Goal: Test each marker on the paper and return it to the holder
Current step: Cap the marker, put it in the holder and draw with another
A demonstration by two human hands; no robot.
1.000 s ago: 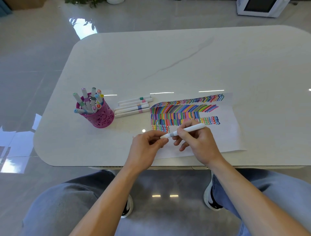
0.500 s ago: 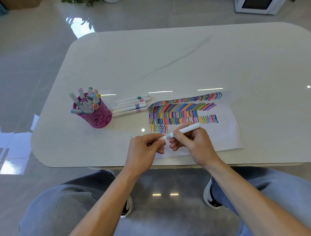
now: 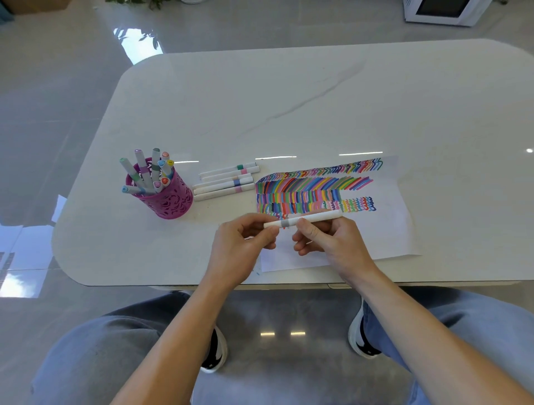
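Seen from above, two bare hands meet over the near edge of a table, holding one marker (image 3: 318, 216) between them. The left hand (image 3: 239, 248) has its thumb and curled fingers pinched on the marker's left end. The right hand (image 3: 332, 245) grips the barrel with curled fingers, thumb on top. The marker is white with a grey band and lies almost level, just above the near left part of the paper (image 3: 390, 231). Whether its cap is on cannot be told.

The paper is a white sheet lying flat on the table, its near edge close to the table's edge. Its far half is filled with rows of short strokes and squiggles in many colours.

Left of the paper, a short row of loose markers (image 3: 228, 180), white with coloured bands, lies side by side on the tabletop. Further left stands the holder (image 3: 167, 202), a magenta cup with a cut-out pattern, with several markers leaning in it (image 3: 144, 173), tips up.

The table (image 3: 289, 101) is glossy white with rounded corners and a faint grey vein, and it reflects strips of ceiling light.

Below the table are the person's knees in blue jeans and two dark shoes with white soles (image 3: 215, 352). The floor (image 3: 43, 115) is shiny grey tile mirroring a bright window. A white box with a dark window (image 3: 442, 11) sits on the floor at the far right, and green leaves (image 3: 144, 3) show at the top edge.
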